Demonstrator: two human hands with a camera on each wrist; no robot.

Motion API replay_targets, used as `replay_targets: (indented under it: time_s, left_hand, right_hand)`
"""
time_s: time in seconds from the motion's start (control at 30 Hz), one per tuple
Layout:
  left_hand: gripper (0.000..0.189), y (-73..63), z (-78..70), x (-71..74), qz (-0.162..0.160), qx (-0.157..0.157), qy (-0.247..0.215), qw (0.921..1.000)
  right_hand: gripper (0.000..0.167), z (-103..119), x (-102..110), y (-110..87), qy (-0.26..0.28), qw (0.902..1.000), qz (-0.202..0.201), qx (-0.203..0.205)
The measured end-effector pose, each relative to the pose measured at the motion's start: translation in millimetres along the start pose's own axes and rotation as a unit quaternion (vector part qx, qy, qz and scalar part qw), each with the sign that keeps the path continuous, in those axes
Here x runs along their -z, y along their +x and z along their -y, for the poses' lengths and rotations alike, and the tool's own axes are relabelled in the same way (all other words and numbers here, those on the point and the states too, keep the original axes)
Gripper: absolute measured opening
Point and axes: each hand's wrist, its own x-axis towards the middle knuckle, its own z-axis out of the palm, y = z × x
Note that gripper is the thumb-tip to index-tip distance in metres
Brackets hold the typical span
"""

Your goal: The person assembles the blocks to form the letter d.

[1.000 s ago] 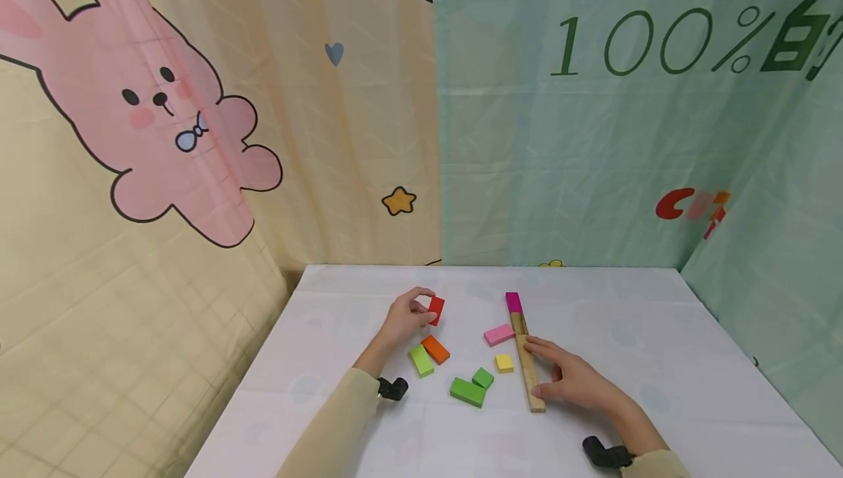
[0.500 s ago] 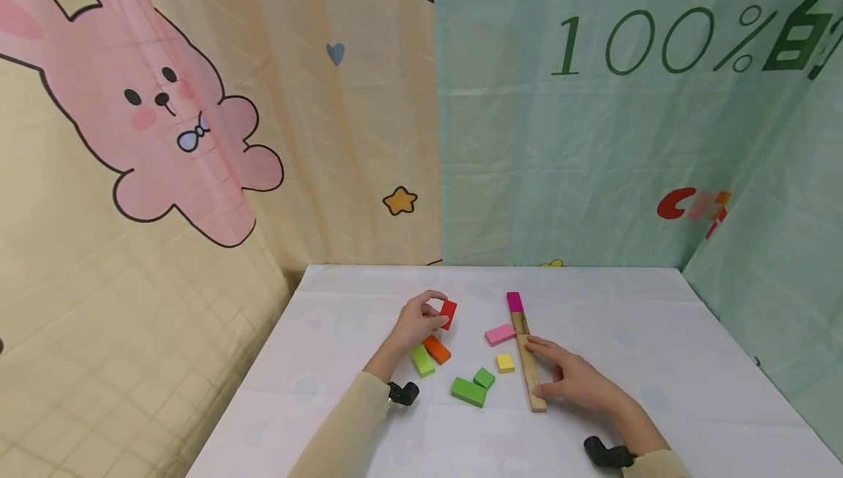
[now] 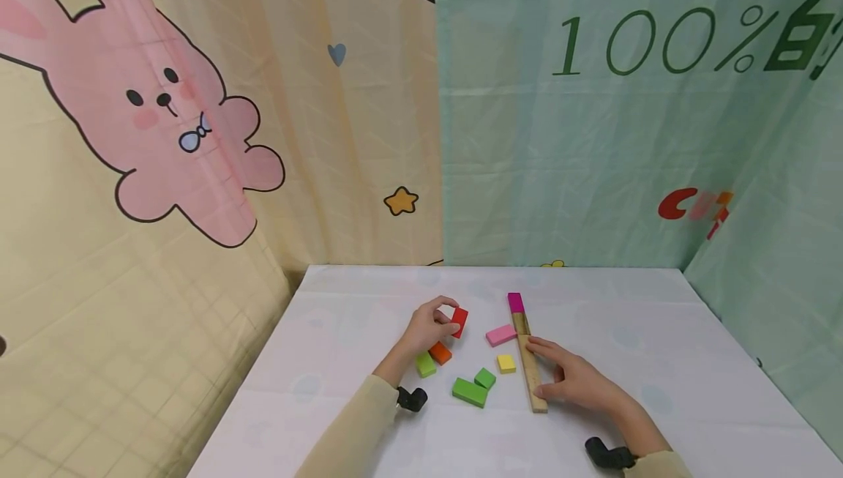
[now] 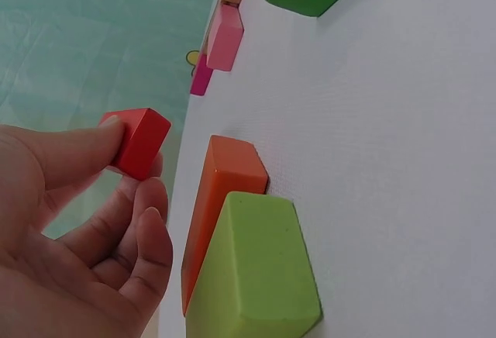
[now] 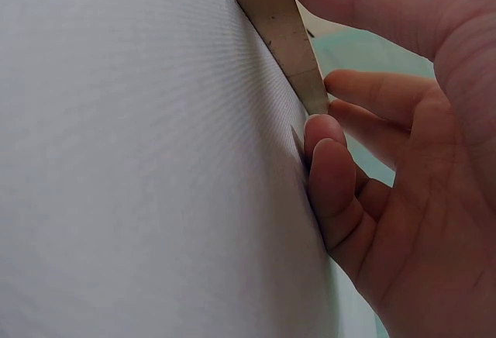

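Note:
In the head view, my left hand pinches a red rectangular block between thumb and fingers, raised over the table. Below that hand lie an orange block and a lime green block, side by side. My right hand rests its thumb and fingertips against a long, narrow row of plain wooden pieces. A magenta block stands at the row's far end. The right wrist view shows thumb and fingertips along the edge of the wood, with the other fingers curled beside it.
Left of the wooden row sit a pink block, against it, and a small yellow block. Closer in are a small green block and a longer green block. Printed curtains hang behind the white table.
My left hand has moved right and slightly nearer with the red block, now partly covering the lime and orange blocks. The right hand has stayed in place on the wood.

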Motion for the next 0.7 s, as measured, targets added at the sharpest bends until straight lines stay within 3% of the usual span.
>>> replay_targets:
  time_s: [0.33,0.7]
  left_hand:
    - [0.037,-1.4,-2.4,-12.2,0.018,0.001,0.027,0.9995]
    - [0.033,-0.2,-2.7,-20.2,0.061,-0.006,0.064,0.9960]
  right_hand:
    - [0.086,-1.8,-0.1,-0.7,0.005,1.0000,0.000,-0.003]
    - [0.086,-1.5,-1.0,-0.7,0.005,1.0000,-0.002,-0.007]
